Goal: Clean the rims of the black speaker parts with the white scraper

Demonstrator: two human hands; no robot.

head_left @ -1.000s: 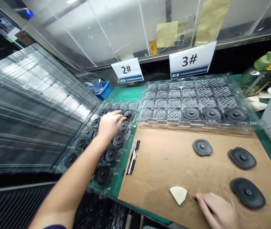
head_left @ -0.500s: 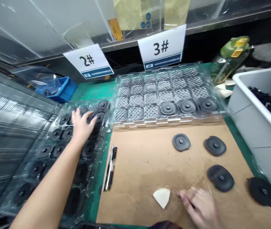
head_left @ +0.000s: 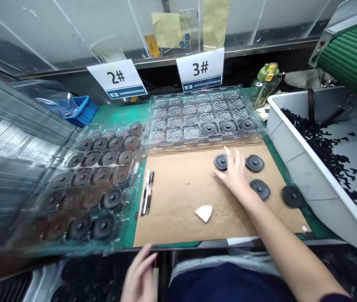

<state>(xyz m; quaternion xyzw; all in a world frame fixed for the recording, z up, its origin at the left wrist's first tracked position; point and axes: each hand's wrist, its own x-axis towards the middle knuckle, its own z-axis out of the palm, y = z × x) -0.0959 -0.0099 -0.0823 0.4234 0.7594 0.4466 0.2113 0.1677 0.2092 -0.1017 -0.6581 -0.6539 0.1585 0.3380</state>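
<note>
Black rubber discs are lying on the cardboard mat (head_left: 178, 201) at centre right, and the right hand (head_left: 235, 172) is reaching, fingers spread and grasping nothing, onto the nearest disc (head_left: 220, 161). The left hand (head_left: 140, 274) is hanging relaxed and empty at the bottom edge. Pinching that disc by its rim would probably be lifting it cleanly.

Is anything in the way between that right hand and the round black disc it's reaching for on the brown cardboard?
Nothing visible. The right hand lies over the cardboard sheet, its fingers already at the black disc. Other discs lie to its right, apart.
</note>
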